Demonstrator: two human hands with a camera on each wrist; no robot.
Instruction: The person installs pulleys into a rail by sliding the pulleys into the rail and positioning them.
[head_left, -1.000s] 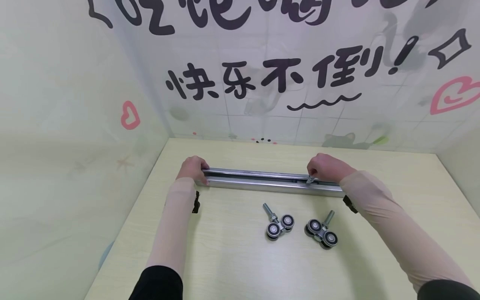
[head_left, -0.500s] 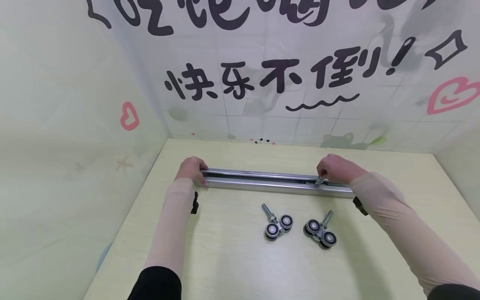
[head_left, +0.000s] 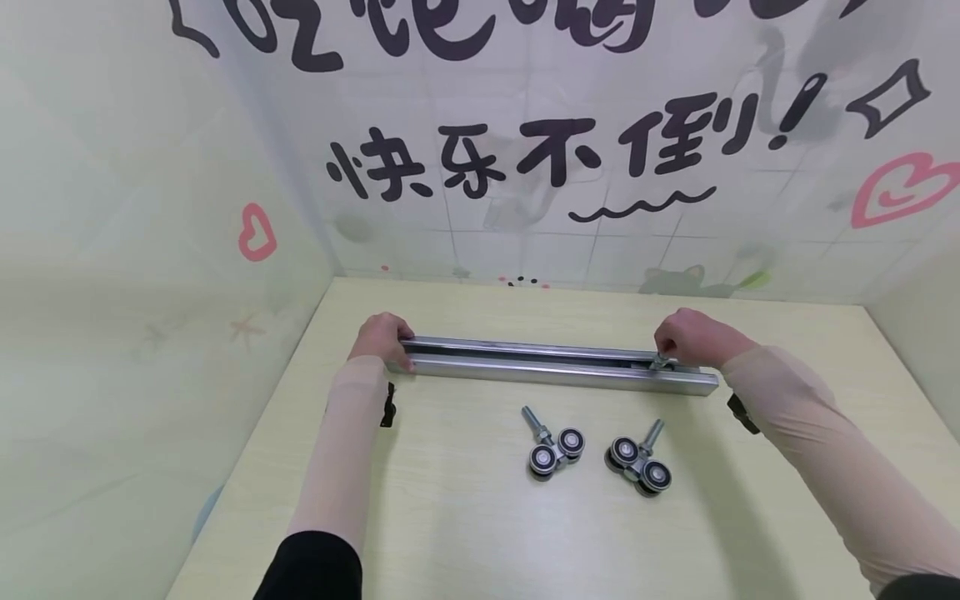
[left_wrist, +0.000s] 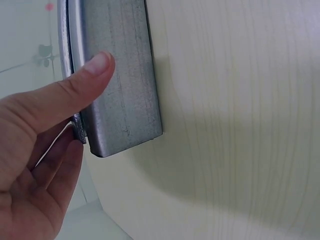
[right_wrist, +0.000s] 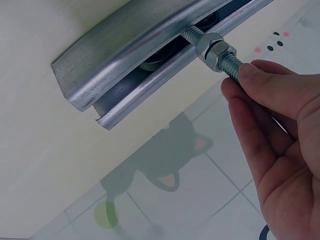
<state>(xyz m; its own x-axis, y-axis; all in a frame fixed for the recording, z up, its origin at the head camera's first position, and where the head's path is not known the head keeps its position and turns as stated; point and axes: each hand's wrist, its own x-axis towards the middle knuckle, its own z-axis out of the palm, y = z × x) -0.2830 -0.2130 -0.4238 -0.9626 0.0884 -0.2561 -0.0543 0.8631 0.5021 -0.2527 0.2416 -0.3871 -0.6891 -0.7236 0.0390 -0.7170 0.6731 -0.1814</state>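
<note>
A slotted steel rail (head_left: 525, 371) lies across the table with its slot facing up. My left hand (head_left: 381, 340) grips the rail's left end, thumb (left_wrist: 99, 64) on the near side wall and fingers behind. Near the other end, my right hand (head_left: 697, 337) pinches the threaded bolt (right_wrist: 231, 65) of a roller hanger between thumb and fingertips. The bolt, with its nuts (right_wrist: 214, 50), sticks out of the slot; the hanger's wheels (right_wrist: 159, 61) sit inside the channel, mostly hidden by its lips.
Two more roller hangers, a left one (head_left: 555, 450) and a right one (head_left: 640, 462), lie on the table (head_left: 450, 483) in front of the rail. A printed wall covering (head_left: 525, 250) rises behind the table, and another wall (head_left: 187, 333) stands at the left.
My right hand has slid the roller hanger rightward along the slot, close to the rail's right end, which now shows. The left hand keeps its grip on the left end.
</note>
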